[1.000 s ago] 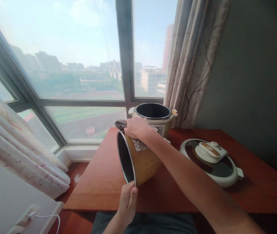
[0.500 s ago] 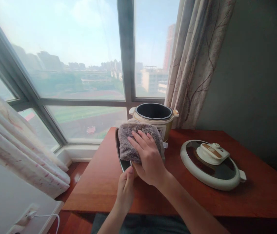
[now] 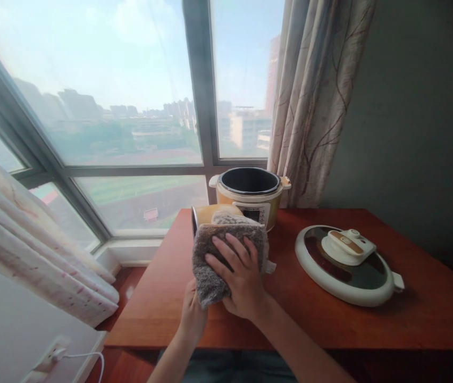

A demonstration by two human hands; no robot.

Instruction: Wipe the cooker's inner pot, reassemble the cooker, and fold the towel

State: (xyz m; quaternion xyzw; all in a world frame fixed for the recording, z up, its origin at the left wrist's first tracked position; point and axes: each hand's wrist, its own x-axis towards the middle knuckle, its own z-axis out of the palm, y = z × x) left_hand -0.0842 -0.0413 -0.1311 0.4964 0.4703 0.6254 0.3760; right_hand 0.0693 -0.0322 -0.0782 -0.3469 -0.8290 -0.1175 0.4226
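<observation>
A fluffy grey cloth (image 3: pixel 228 255) lies over the outer side of a golden inner pot (image 3: pixel 206 214). The pot is tipped on its side in front of the cooker, its rim facing left. My right hand (image 3: pixel 242 276) holds the cloth against it from above, fingers slightly spread and bent over the pile, thumb mostly hidden. Lower left, my left hand (image 3: pixel 194 314) is closed at the pot's near rim; the cloth's hanging corner covers part of its fingers. Whether the pot touches the table is hidden behind the hands and cloth.
An electric pressure cooker (image 3: pixel 250 197) with a dark open interior stands at the table's back. Its round lid (image 3: pixel 346 266), with a white rim and handle, rests on the right of the wooden table (image 3: pixel 290 324). Windows and curtains (image 3: pixel 314 106) lie beyond; a plugged-in cord (image 3: pixel 86 355) is lower left.
My right hand has drawn the cloth down toward me, uncovering the golden side of the pot. The pot has turned, showing less of its dark inside. The cloth's corner now overlaps my left hand.
</observation>
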